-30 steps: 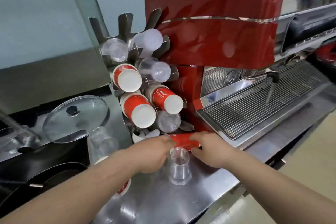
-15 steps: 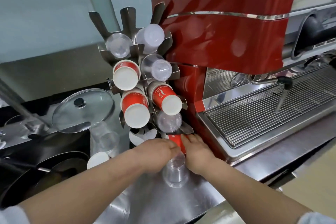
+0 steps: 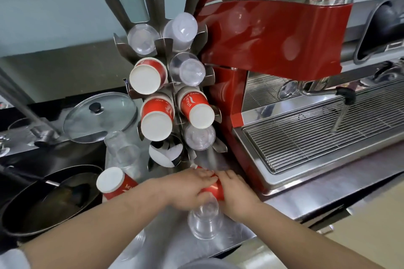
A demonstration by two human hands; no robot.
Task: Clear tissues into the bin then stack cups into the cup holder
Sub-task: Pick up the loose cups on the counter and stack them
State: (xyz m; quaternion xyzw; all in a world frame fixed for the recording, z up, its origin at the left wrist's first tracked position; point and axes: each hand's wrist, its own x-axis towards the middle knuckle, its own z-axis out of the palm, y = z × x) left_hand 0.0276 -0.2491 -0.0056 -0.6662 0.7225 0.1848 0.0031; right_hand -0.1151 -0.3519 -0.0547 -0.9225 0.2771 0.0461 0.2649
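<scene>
A steel cup holder (image 3: 155, 4) stands on the counter beside the red espresso machine, its slots filled with red paper cups (image 3: 156, 118) and clear plastic cups (image 3: 188, 69). Just below its base, my left hand (image 3: 185, 190) and my right hand (image 3: 237, 194) both grip one red paper cup (image 3: 215, 190) lying on its side; most of it is hidden by my fingers. A clear plastic cup (image 3: 204, 223) stands upside down under my hands. Another red paper cup (image 3: 114, 183) lies to the left, near a clear cup (image 3: 124, 155).
The red espresso machine (image 3: 273, 35) with its drip grate (image 3: 317, 137) fills the right side. A glass pot lid (image 3: 100, 113) and a dark frying pan (image 3: 43, 201) sit at the left. The steel counter (image 3: 166, 244) edge runs close below my arms.
Both hands have closed in together on the red paper cup and shifted slightly toward the holder's base. The view has moved closer and lower.
</scene>
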